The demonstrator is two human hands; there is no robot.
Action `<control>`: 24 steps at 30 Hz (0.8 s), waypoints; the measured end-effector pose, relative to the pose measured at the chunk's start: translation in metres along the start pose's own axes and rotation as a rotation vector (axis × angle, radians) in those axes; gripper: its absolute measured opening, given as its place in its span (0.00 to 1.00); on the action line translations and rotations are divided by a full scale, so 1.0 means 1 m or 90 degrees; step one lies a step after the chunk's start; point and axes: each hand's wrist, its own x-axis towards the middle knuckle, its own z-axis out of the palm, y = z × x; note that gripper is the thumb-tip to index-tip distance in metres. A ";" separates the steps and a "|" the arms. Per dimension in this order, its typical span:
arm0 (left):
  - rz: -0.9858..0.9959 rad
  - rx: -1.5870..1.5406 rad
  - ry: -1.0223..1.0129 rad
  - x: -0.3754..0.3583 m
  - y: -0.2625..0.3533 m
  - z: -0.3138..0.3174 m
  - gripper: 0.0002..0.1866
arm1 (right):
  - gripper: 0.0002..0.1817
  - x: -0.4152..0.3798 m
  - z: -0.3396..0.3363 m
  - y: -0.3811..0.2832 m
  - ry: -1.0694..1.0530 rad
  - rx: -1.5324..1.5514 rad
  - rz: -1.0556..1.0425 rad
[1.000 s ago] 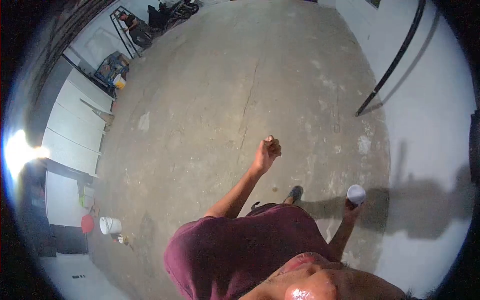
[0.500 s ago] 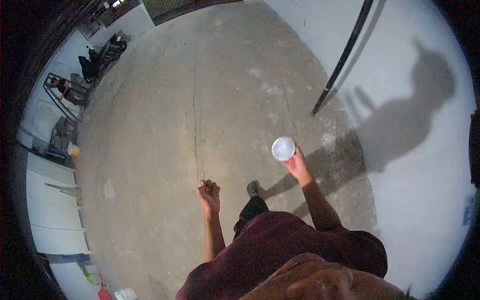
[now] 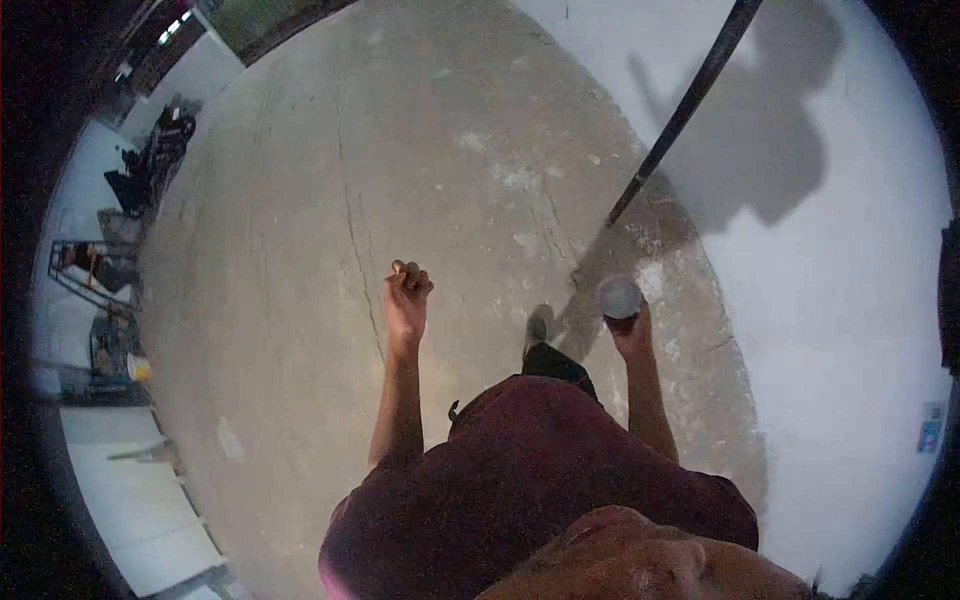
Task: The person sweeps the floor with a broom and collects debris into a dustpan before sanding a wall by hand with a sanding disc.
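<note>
My right hand [image 3: 633, 338] is wrapped round a small, pale cup [image 3: 621, 297], seen from above as a whitish disc with a round rim. Whether anything is inside the cup cannot be made out. My left hand [image 3: 407, 298] is raised in front of me over the floor, fingers curled into a loose fist. Nothing shows clearly between those fingers, and the palm side is partly hidden. Both forearms reach forward from a dark red shirt [image 3: 560, 440], and one shoe [image 3: 540, 325] shows between the hands.
A dark pole [image 3: 680, 120] slants against the white wall [image 3: 830, 300] on the right, where my shadow falls. Cracked concrete floor [image 3: 270, 250] stretches ahead. Along the left stand a motorcycle [image 3: 165, 145], a metal rack [image 3: 90, 275] with a person nearby, a bucket [image 3: 138, 368] and white panels [image 3: 130, 490].
My left hand has risen forward. My right hand has shifted right with the cup, which looks dimmer. The view has turned, and the pole now reaches closer to the cup.
</note>
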 end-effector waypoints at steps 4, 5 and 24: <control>-0.018 -0.024 -0.025 0.105 -0.017 0.020 0.08 | 0.24 0.075 -0.001 -0.022 0.104 0.086 -0.043; -0.014 -0.022 -0.052 0.136 -0.032 0.015 0.07 | 0.24 0.114 0.006 -0.033 0.095 0.091 -0.048; -0.173 0.071 0.043 0.557 -0.180 0.001 0.11 | 0.36 0.561 0.289 -0.081 0.012 -0.082 0.079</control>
